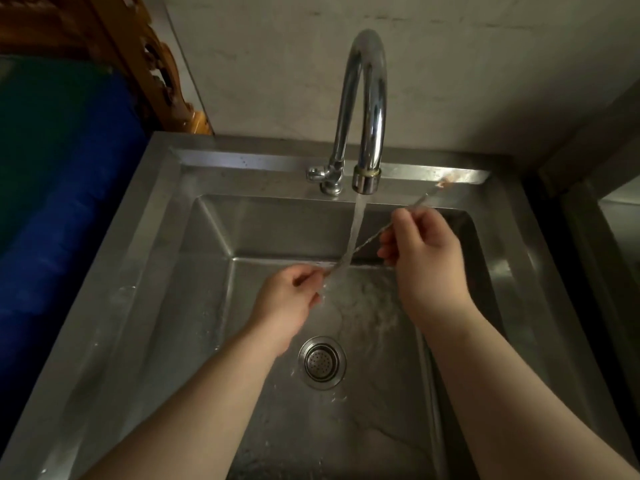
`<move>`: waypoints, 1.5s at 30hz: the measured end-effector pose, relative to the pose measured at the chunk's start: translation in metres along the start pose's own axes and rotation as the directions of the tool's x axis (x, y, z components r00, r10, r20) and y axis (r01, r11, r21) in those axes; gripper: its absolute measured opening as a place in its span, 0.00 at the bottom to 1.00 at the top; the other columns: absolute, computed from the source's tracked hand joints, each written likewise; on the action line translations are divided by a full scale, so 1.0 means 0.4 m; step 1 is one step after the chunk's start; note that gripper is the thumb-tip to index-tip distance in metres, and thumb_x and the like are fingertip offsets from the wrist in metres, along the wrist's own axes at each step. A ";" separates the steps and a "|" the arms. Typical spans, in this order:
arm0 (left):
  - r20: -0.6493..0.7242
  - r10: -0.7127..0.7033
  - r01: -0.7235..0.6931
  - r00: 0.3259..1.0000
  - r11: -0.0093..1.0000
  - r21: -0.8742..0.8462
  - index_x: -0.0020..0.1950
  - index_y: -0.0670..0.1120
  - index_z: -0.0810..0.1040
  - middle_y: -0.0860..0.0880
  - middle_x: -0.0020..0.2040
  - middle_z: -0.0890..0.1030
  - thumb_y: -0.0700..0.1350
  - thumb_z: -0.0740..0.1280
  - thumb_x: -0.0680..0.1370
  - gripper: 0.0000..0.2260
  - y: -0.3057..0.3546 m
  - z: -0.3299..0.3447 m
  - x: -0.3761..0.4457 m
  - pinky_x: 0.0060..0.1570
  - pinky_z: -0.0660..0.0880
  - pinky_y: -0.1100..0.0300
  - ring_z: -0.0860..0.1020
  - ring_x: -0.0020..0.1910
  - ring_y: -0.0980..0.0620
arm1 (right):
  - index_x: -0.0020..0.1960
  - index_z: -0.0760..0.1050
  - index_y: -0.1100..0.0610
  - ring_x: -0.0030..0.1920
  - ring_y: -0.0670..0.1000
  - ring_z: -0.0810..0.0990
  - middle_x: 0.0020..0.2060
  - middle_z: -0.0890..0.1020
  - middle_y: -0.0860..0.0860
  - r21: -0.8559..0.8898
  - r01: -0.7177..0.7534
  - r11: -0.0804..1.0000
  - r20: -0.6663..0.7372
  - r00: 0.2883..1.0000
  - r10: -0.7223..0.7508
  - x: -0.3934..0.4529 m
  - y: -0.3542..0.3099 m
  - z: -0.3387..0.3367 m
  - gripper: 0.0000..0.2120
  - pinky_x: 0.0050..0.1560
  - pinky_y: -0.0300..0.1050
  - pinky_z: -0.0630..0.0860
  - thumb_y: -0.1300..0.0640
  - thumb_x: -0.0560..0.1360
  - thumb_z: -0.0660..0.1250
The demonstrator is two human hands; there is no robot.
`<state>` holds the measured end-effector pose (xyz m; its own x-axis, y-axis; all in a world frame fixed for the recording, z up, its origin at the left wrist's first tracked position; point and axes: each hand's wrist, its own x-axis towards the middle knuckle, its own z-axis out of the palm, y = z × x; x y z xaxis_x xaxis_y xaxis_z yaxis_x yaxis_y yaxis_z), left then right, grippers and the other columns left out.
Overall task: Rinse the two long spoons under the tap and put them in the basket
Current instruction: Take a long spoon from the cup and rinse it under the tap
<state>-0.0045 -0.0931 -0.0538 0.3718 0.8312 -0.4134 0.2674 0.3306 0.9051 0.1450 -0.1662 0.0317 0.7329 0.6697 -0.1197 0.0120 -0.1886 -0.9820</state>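
Here both the left hand (291, 292) and right hand (420, 244) pinch one long spoon (370, 239) under the tap (367, 109), above the sink (207, 237).

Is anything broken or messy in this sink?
Nothing looks broken. Water from the tap falls inside the sink, over the spoon held by the left hand and right hand. One small reddish smudge marks the back rim.

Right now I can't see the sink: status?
Left hand and right hand both gripping long spoon under running tap. Second spoon, basket not in view. Nothing in the way.
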 end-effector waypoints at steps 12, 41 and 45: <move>0.105 0.039 -0.030 0.994 0.996 -0.079 0.38 0.57 0.79 0.53 0.34 0.83 0.47 0.63 0.78 0.10 -0.070 0.096 -0.073 0.28 0.73 0.65 0.77 0.27 0.55 | 0.46 0.77 0.51 0.31 0.41 0.74 0.32 0.78 0.45 -0.218 0.049 0.975 0.245 0.969 0.006 -0.002 0.077 0.076 0.04 0.34 0.36 0.74 0.53 0.78 0.64; 0.063 0.088 -0.093 0.994 0.991 0.097 0.37 0.57 0.76 0.59 0.31 0.80 0.43 0.62 0.77 0.12 -0.180 0.102 -0.075 0.30 0.68 0.73 0.76 0.30 0.65 | 0.42 0.78 0.49 0.28 0.48 0.78 0.28 0.79 0.43 -0.264 -0.093 0.960 0.199 0.969 0.148 -0.069 0.154 0.072 0.07 0.31 0.58 0.82 0.52 0.77 0.65; 0.076 0.090 -0.100 0.993 0.985 0.141 0.35 0.57 0.76 0.61 0.31 0.80 0.38 0.62 0.78 0.16 -0.175 0.093 -0.073 0.30 0.68 0.75 0.77 0.30 0.66 | 0.43 0.78 0.49 0.32 0.51 0.80 0.30 0.80 0.46 -0.267 -0.060 0.962 0.160 0.981 0.105 -0.069 0.159 0.080 0.06 0.35 0.54 0.82 0.52 0.77 0.65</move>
<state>-0.0009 -0.1574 -0.1090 0.4610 0.8211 -0.3364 0.3517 0.1790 0.9188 0.1040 -0.1737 -0.0322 0.6118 0.7523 -0.2445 0.1493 -0.4133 -0.8983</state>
